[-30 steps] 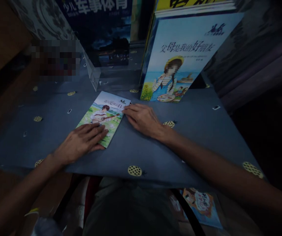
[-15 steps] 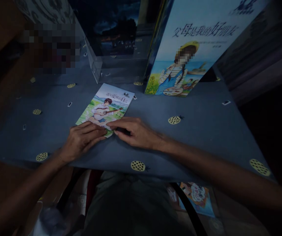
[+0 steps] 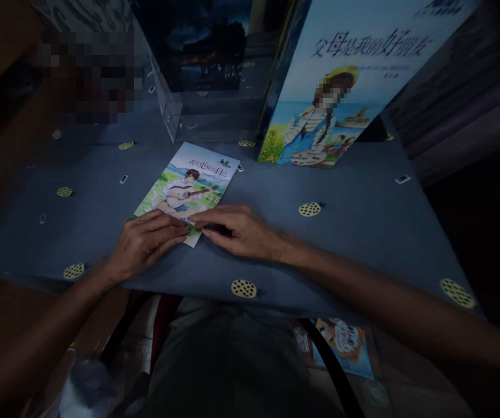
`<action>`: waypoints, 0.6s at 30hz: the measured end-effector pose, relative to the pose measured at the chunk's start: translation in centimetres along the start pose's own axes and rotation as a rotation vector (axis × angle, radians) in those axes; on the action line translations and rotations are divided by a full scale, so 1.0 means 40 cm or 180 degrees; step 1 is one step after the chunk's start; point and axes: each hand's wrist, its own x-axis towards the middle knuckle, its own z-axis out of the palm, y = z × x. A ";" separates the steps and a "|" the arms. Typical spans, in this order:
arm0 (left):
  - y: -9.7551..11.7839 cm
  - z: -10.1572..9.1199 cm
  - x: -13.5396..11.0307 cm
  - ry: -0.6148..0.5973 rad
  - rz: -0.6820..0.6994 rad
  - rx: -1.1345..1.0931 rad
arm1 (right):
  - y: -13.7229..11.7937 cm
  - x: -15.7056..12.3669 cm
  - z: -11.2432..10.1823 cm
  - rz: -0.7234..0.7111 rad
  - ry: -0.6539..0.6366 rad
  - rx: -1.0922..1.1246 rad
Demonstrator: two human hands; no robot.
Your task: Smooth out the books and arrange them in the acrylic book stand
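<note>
A thin paperback book (image 3: 197, 174) lies at a slant on the blue-grey tablecloth, its cover showing a figure with a guitar. My left hand (image 3: 147, 238) is closed over its lower left part, fingers together on the cover and thumb low by the edge. From the right, my right hand (image 3: 241, 232) pinches at the lower right edge, with thumb and fingertips close together. Between the hands, the bottom corner of the cover is slightly raised and a pale page shows under it. Exactly how much paper the fingers hold is hidden.
A larger book (image 3: 345, 104) stands upright at the back right. Left of it is a clear plastic stand (image 3: 169, 116) with a dark picture. The table (image 3: 363, 232) has its front edge near my lap. A colourful packet (image 3: 345, 345) lies below it. The far left is blurred out.
The book's bottom corner now shows a pale page where the green cover was before. Both hands keep nearly the same place, and the view has shifted slightly.
</note>
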 end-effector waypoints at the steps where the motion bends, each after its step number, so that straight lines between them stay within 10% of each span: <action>1: 0.000 0.000 -0.002 0.0003 0.0039 0.0031 | 0.000 -0.001 0.001 -0.0050 0.0000 -0.0004; 18: -0.006 0.011 -0.021 0.0219 0.0110 -0.0230 | -0.059 -0.007 0.021 -0.0841 -0.0741 -0.1220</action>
